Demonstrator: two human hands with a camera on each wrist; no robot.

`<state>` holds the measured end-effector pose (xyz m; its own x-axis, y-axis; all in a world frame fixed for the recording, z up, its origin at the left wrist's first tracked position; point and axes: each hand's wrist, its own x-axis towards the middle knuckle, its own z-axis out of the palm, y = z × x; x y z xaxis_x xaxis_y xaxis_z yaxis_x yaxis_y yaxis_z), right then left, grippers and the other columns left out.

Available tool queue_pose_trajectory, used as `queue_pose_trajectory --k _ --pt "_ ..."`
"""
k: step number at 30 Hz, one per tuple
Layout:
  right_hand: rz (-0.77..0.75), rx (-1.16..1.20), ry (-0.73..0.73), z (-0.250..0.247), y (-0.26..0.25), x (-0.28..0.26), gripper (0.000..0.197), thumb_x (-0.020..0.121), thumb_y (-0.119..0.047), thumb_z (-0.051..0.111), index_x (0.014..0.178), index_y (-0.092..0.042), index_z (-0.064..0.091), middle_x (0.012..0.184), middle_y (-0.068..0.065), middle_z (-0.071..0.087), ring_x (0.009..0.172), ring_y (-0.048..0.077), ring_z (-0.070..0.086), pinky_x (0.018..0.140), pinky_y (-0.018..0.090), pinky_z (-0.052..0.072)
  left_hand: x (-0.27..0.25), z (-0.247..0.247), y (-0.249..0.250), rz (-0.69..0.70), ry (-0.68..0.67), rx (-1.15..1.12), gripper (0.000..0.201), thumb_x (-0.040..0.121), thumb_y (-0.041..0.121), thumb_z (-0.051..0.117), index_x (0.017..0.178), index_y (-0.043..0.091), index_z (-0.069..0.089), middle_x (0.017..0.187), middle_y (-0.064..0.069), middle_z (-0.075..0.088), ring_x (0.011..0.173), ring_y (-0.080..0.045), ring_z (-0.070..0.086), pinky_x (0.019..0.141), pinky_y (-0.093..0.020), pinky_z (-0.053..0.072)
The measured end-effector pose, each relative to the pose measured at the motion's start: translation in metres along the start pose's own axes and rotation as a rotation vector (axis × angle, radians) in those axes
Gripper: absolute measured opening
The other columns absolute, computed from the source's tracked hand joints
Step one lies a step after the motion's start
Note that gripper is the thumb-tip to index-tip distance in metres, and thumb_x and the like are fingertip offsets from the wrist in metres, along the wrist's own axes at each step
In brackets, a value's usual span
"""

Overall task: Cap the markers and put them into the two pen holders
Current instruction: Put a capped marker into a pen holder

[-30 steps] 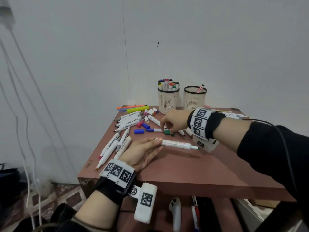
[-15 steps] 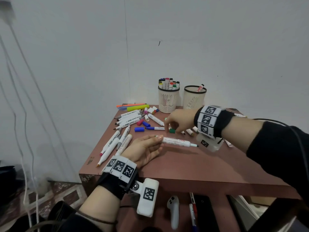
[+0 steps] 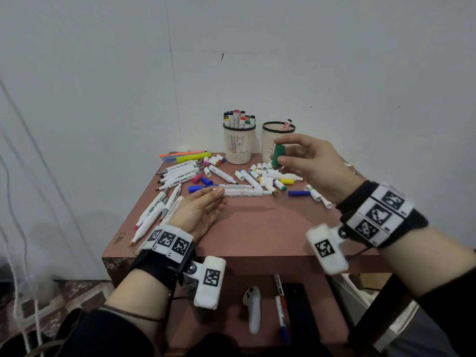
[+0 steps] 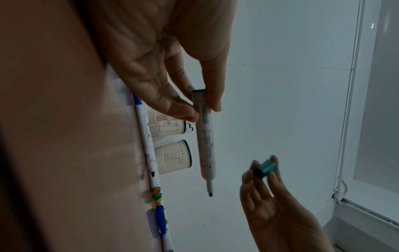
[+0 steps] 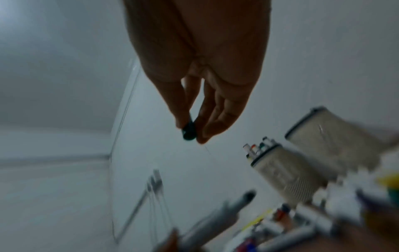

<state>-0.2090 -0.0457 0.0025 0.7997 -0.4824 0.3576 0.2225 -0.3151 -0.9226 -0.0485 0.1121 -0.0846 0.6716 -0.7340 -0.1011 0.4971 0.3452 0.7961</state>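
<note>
My left hand [image 3: 203, 212] pinches the rear end of an uncapped white marker [image 3: 243, 193] between thumb and fingers; the left wrist view shows the marker [image 4: 206, 139] with its dark tip bare. My right hand [image 3: 311, 161] is raised above the table and pinches a green cap [image 3: 278, 155] between thumb and forefinger, also seen as the cap [image 4: 265, 168] and the cap [image 5: 189, 131] in the wrist views. Two white mesh pen holders stand at the back: the left holder [image 3: 239, 148] is full of markers, the right holder [image 3: 268, 143] shows one marker.
Several uncapped white markers [image 3: 177, 176] lie at the table's left, loose caps and small markers [image 3: 268, 176] are scattered in the middle, and a blue cap [image 3: 298, 193] lies at the right. The brown table [image 3: 270, 235] stands against a white wall. A white controller [image 3: 253, 307] lies on the shelf below.
My right hand has lifted the green cap off the table and moved up and right, in front of the right holder. My left hand still holds the white marker, barely moved.
</note>
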Motion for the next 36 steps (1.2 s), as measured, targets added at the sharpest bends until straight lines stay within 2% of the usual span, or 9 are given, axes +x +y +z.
queue_pose_trajectory --k 3,6,9,13,16,20,24,31,36 --pt "0.113 0.426 0.128 0.009 0.014 -0.014 0.032 0.083 0.009 0.057 0.107 -0.013 0.062 0.085 0.010 0.070 0.072 0.021 0.067 0.067 0.024 0.053 -0.001 0.001 0.000 0.019 -0.002 0.005 0.007 0.088 0.001 0.057 0.086 0.006 0.062 0.067 -0.003 0.069 0.061 -0.010 0.067 0.059 -0.015 0.054" --pt "0.267 0.746 0.199 0.018 0.031 -0.024 0.033 0.072 -0.002 0.060 0.102 -0.015 0.062 0.081 0.007 0.069 0.067 0.018 0.064 0.060 0.023 0.053 -0.002 0.002 0.000 0.046 -0.004 0.023 0.008 0.087 0.001 0.057 0.085 0.007 0.062 0.067 -0.002 0.069 0.061 -0.009 0.067 0.058 -0.014 0.053" --pt "0.352 0.957 0.302 0.023 0.050 -0.027 0.030 0.069 -0.005 0.061 0.097 -0.015 0.062 0.079 0.006 0.065 0.065 0.016 0.061 0.056 0.022 0.052 -0.002 0.002 0.000 0.054 -0.003 0.033 0.007 0.086 0.002 0.058 0.085 0.007 0.062 0.067 -0.002 0.070 0.061 -0.009 0.067 0.058 -0.013 0.053" --pt "0.374 1.128 0.472 0.027 0.064 -0.025 0.019 0.074 -0.003 0.062 0.087 -0.016 0.062 0.072 0.006 0.064 0.070 0.016 0.055 0.062 0.022 0.044 0.000 0.001 -0.001 0.060 0.001 0.039 0.006 0.084 0.002 0.059 0.087 0.007 0.062 0.069 -0.003 0.070 0.062 -0.009 0.067 0.058 -0.013 0.053" --pt "0.362 1.142 0.522 0.029 0.069 -0.024 0.016 0.087 0.000 0.055 0.086 -0.015 0.061 0.067 0.006 0.066 0.070 0.016 0.054 0.065 0.022 0.042 0.001 0.000 -0.001 0.068 0.007 0.039 0.007 0.083 0.002 0.059 0.088 0.006 0.062 0.070 -0.004 0.071 0.062 -0.010 0.067 0.058 -0.013 0.053" --pt "0.340 1.066 0.507 0.030 0.078 -0.023 0.019 0.088 0.003 0.052 0.087 -0.015 0.058 0.077 0.005 0.064 0.072 0.016 0.057 0.064 0.021 0.044 0.002 0.000 -0.001 0.096 0.010 0.051 0.008 0.081 0.002 0.060 0.087 0.005 0.062 0.070 -0.003 0.071 0.062 -0.009 0.068 0.058 -0.013 0.053" --pt "0.372 1.048 0.491 0.030 0.082 -0.021 0.020 0.088 0.006 0.052 0.089 -0.014 0.056 0.071 0.005 0.066 0.067 0.016 0.057 0.057 0.019 0.047 0.002 0.001 -0.002 0.119 0.015 0.067 0.006 0.082 0.002 0.059 0.086 0.006 0.062 0.069 -0.002 0.070 0.061 -0.009 0.067 0.058 -0.012 0.053" --pt "0.375 1.027 0.441 0.031 0.082 -0.022 0.022 0.086 0.007 0.052 0.088 -0.014 0.056 0.073 0.005 0.064 0.064 0.014 0.059 0.056 0.018 0.049 0.002 0.000 -0.001 0.124 0.009 0.084 0.040 0.049 0.017 0.076 0.085 0.007 0.064 0.072 -0.004 0.071 0.063 -0.010 0.068 0.059 -0.013 0.053" --pt "0.456 0.946 0.401 0.033 0.082 -0.024 0.022 0.085 0.006 0.055 0.088 -0.016 0.058 0.076 0.008 0.067 0.065 0.017 0.061 0.062 0.023 0.046 0.001 0.000 -0.002 0.126 0.013 0.081 0.041 0.046 0.016 0.077 0.084 0.005 0.065 0.072 -0.005 0.071 0.063 -0.011 0.068 0.059 -0.013 0.054"
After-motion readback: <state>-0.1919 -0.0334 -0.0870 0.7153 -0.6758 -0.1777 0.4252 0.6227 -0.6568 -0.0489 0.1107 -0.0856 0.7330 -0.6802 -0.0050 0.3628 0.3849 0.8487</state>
